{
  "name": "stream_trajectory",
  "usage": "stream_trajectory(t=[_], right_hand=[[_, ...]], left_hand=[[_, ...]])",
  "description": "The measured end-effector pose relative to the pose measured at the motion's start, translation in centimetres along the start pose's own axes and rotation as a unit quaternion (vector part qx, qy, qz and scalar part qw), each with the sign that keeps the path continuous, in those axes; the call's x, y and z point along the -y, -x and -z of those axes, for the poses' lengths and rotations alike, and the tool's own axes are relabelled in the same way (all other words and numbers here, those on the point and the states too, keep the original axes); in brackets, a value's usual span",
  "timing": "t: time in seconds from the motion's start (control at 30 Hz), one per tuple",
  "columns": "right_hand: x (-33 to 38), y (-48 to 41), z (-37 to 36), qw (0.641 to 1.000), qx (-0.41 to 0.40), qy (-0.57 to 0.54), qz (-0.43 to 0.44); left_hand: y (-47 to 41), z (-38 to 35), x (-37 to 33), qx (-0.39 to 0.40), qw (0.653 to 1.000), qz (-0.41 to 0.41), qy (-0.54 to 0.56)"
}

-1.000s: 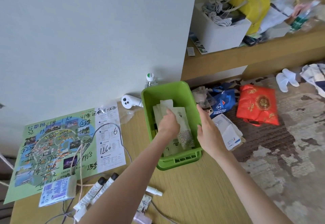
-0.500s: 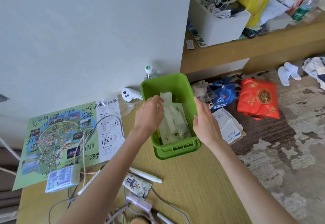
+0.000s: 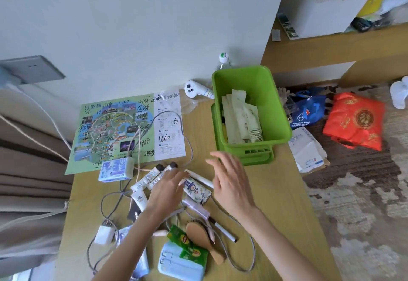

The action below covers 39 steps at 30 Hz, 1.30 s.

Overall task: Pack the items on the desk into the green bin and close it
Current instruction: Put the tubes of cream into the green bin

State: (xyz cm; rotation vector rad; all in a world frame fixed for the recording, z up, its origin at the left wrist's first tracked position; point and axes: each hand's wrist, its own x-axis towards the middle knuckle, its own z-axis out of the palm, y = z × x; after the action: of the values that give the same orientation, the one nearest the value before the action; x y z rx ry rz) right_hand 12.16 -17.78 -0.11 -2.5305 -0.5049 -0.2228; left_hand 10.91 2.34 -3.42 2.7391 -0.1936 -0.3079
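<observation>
Much of the clutter on the worktop [image 3: 276, 188] is only partly seen. The left forearm lies across the near heap and covers whatever sits under it. A white tube [image 3: 139, 198] and a dark flat thing [image 3: 134, 212] poke out at its left edge, and I cannot tell what the dark thing is. The light blue pack [image 3: 178, 263] near the bottom edge is half buried under green tea sachets [image 3: 187, 242] and a wooden hairbrush [image 3: 202, 237]. Behind the green bin [image 3: 274, 104] a bottle [image 3: 224, 59] shows only its cap and neck. The bin stands open at the far right of the worktop, on a green slatted piece [image 3: 257, 156] that juts out at its near end. Pale paper packets [image 3: 240, 121] lean inside it, and what lies below them is in shadow.

The left hand [image 3: 167, 189] is palm down with its back to the camera. Its fingers stretch forward over two dark-capped tubes [image 3: 154, 173] and the edge of a flowered pouch [image 3: 197, 191]. Its grip looks released, though the undersides of the fingers are hidden. The right hand [image 3: 231, 180] is just beside it, between the pouch and the bin, with fingers spread and slightly bent, its grip released and holding nothing. A thin white stick [image 3: 199, 177] runs under those fingers, and I cannot tell whether they touch it
</observation>
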Motion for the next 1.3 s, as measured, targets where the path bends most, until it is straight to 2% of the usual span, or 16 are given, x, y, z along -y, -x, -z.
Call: stream_trajectory(t=[0.2, 0.37, 0.6, 0.8, 0.9, 1.03, 1.13, 1.3], right_hand=[[-1.2, 0.6, -4.8, 0.987, 0.155, -0.016, -0.024], [-2.1, 0.1, -6.8, 0.982, 0.181, -0.027, -0.053], [-2.7, -0.7, -7.9, 0.970, 0.224, -0.050, -0.076], [-3.2, -1.2, -8.5, 0.947, 0.280, -0.057, -0.146], [-3.3, -1.5, -8.4, 0.935, 0.301, -0.074, -0.170], [-3.8, -1.3, -7.4, 0.929, 0.303, -0.110, -0.184], [-4.0, -0.4, -5.8, 0.925, 0.296, -0.133, -0.197], [-3.9, 2.3, -3.5, 0.902, 0.296, -0.195, -0.245]], left_hand=[[1.7, -2.1, 0.5, 0.052, 0.993, -0.095, -0.036], [1.8, -3.1, 0.8, 0.087, 0.981, -0.153, -0.082], [1.6, -3.7, 0.2, 0.114, 0.966, -0.191, -0.134], [1.6, -2.7, -0.6, 0.068, 0.946, -0.264, -0.176], [1.4, -1.6, -0.7, 0.064, 0.954, -0.245, -0.162], [1.2, -1.3, 0.0, 0.071, 0.968, -0.176, -0.166], [1.3, -1.0, 0.6, 0.064, 0.981, -0.126, -0.131], [0.7, -0.8, 1.4, 0.062, 0.990, -0.066, -0.110]])
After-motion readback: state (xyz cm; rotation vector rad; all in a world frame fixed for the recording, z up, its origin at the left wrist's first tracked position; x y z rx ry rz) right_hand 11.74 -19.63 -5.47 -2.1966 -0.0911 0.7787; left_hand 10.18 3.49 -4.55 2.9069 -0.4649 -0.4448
